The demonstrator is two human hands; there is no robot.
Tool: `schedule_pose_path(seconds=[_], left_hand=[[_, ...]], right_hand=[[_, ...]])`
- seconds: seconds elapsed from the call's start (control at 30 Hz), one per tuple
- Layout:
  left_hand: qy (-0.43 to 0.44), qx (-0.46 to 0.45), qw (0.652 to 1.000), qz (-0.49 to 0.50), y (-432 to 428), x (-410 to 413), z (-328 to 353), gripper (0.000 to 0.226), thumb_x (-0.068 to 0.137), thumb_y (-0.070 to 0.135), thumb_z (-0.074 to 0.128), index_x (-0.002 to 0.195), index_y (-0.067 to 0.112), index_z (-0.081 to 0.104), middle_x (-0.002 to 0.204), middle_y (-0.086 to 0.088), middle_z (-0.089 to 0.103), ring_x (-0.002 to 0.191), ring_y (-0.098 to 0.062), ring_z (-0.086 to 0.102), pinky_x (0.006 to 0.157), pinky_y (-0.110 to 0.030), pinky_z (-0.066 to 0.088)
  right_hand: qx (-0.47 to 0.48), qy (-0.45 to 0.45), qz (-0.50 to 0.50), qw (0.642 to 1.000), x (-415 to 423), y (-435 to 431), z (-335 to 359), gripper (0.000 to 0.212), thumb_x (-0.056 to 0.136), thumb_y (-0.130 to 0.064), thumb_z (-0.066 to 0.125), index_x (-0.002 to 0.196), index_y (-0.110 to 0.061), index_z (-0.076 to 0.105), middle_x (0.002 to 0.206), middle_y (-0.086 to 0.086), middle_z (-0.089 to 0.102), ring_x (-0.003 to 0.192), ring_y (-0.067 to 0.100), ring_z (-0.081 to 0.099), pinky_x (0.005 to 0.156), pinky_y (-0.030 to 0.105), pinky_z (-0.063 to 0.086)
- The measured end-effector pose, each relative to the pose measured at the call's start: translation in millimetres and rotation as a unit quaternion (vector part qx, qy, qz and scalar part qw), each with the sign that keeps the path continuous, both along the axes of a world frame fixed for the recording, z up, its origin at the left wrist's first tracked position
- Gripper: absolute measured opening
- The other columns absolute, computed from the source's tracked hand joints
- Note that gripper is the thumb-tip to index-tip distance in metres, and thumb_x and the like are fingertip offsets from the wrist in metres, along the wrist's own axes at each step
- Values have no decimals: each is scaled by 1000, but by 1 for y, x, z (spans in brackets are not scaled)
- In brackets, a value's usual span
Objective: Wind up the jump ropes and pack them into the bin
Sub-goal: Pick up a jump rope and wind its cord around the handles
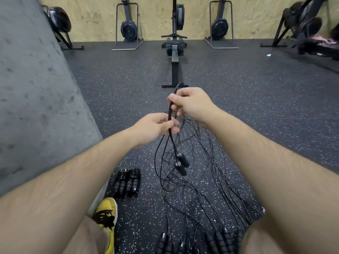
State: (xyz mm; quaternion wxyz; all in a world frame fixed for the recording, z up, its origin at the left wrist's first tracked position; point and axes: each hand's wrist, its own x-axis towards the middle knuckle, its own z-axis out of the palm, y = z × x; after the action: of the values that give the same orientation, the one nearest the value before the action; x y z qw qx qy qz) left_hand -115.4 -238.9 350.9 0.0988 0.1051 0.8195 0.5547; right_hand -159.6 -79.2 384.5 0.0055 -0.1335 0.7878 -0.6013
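My left hand (pixel 156 126) pinches a doubled black jump rope (pixel 170 114) that runs upward to my right hand (pixel 190 103), which grips its folded top end. Two black handles (pixel 180 165) of this rope dangle below my left hand. Several loose black ropes (pixel 194 182) trail down from my hands across the floor toward me, and their handles (pixel 200 242) lie in a row at the bottom edge. Two wound ropes with handles (pixel 127 182) lie side by side on the floor at the left. No bin is in view.
A grey concrete wall (pixel 36 99) runs along the left. A rowing machine (pixel 175 50) stands straight ahead, with more gym machines (pixel 128 26) along the plywood wall behind. My yellow-and-black shoe (pixel 106 215) is at the lower left on the speckled rubber floor (pixel 256 107).
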Motion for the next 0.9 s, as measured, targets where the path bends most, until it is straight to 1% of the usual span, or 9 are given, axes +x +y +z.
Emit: schedule_pose_path(seconds=[0.13,0.2,0.27,0.37,0.5,0.6,0.73,0.83,0.9], left_hand=[[80,20,992,96,6,-11,13,16,101,17,61,98,8,73,89,-7,77,85,-22,75,88,-41,60],[122,11,986,114,5,-18,20,16,97,23,65,90,14,76,89,-7,77,89,-32,74,86,-51,60],[137,55,981,124,6,-22,25,17,95,21,65,84,14,76,85,-3,76,86,-29,72,77,-47,60],[145,108,975,130,11,-23,32,19,100,14,61,87,8,75,83,-2,71,83,-18,66,68,-30,54],[120,112,979,123,6,-22,29,25,104,27,55,104,12,74,103,-8,75,93,-16,68,78,-39,57],[59,45,996,55,-7,-14,21,33,107,30,48,114,7,71,116,-13,73,107,-24,68,93,-46,53],[-6,-65,998,-26,-12,-1,-1,20,105,16,53,114,9,69,107,0,77,107,-12,70,96,-36,54],[12,-40,999,20,-8,0,0,16,102,10,56,99,7,72,96,-4,79,98,-17,74,93,-34,57],[51,-26,997,48,-6,-5,7,16,102,11,58,98,3,72,93,-4,78,90,-17,75,89,-36,59]], right_hand=[[-58,-52,-1,997,4,2,6,18,94,0,52,96,0,69,85,11,66,64,16,60,54,28,48],[53,-49,22,997,7,10,2,22,84,0,58,99,-10,71,93,5,73,66,16,62,63,32,54],[185,-51,60,980,13,17,-7,24,83,-14,72,106,-17,71,99,-1,74,62,11,62,70,30,55],[232,-34,63,970,19,15,-19,21,89,-30,74,97,-10,72,85,3,72,54,8,55,51,16,44],[167,-9,30,985,17,9,-16,17,94,-19,67,85,-5,68,69,2,65,53,12,55,47,15,42],[126,22,9,992,13,3,-7,17,95,-14,65,80,-4,66,64,0,61,49,10,57,50,16,44],[93,43,-2,995,12,-2,1,24,95,-20,66,73,-12,63,63,-1,61,53,13,60,58,20,49],[38,27,-14,999,11,-5,5,23,98,-17,59,77,-12,66,68,1,62,58,15,60,59,24,51],[-7,-19,-13,1000,9,-1,7,21,97,-5,51,86,-9,68,77,6,65,66,19,60,59,29,53]])
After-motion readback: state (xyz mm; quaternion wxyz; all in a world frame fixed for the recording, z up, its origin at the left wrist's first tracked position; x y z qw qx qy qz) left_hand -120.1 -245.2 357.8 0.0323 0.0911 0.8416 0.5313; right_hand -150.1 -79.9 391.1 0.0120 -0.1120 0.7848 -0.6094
